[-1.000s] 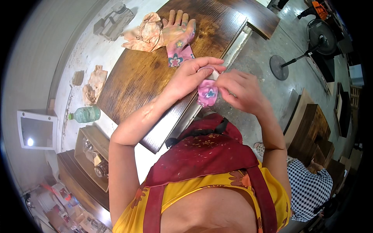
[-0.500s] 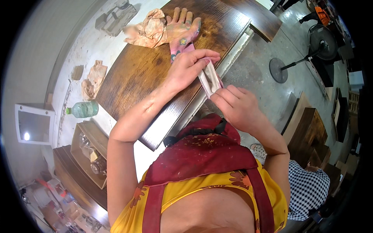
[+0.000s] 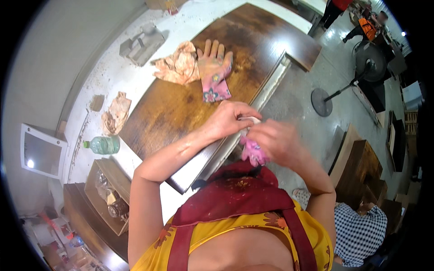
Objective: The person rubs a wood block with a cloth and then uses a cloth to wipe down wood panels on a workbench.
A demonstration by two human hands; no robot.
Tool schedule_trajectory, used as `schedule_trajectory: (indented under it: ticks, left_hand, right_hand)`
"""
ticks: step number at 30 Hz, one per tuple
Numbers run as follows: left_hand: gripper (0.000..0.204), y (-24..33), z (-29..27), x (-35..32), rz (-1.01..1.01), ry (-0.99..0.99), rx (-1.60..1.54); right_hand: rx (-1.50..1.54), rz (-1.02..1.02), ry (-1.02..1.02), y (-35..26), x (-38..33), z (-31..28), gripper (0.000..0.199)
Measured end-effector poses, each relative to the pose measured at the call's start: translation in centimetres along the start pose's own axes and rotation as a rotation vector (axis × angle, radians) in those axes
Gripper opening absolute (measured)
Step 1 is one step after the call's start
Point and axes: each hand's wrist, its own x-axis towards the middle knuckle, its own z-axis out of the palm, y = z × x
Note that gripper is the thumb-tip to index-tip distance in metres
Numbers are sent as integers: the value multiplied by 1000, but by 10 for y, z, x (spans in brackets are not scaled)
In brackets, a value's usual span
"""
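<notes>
Both of my hands hold a pink work glove (image 3: 254, 152) by its pale-lined cuff, over the front edge of a dark brown wooden panel (image 3: 169, 113). My left hand (image 3: 233, 118) pinches the cuff between thumb and fingers. Smeared by motion, my right hand (image 3: 276, 141) is closed on the cuff from the other side, and the glove's bunched pink part hangs below it. A matching flowered pink glove (image 3: 216, 74) with a stained palm lies flat on the panel, fingers pointing away. Touching it on the left is a crumpled, stained cloth (image 3: 180, 64).
Left on the white bench are a second cloth (image 3: 116, 114), a green plastic bottle (image 3: 103, 145) and a grey tray-like holder (image 3: 143, 44). An open cardboard box (image 3: 92, 183) stands nearer. To the right are a floor fan (image 3: 322, 102), wooden boards (image 3: 361, 162) and a person in a checkered garment (image 3: 359, 230).
My hands have come closer together and nearer to me. The cuff, held stretched before, is now mostly covered, and the glove's pink part shows under my right hand. The view has shifted.
</notes>
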Motion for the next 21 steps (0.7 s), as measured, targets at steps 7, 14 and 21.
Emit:
schedule_trajectory:
  ticks: [7, 14, 21]
  left_hand:
    - [17, -3, -19, 6, 47, 165, 124]
    - [21, 2, -18, 2, 149, 92, 115]
    - [19, 5, -4, -2, 140, -4, 114]
  right_hand:
    - [-85, -47, -125, -13, -13, 6, 19]
    - [-76, 100, -72, -11, -13, -16, 16]
    - [-109, -27, -13, -7, -13, -6, 15]
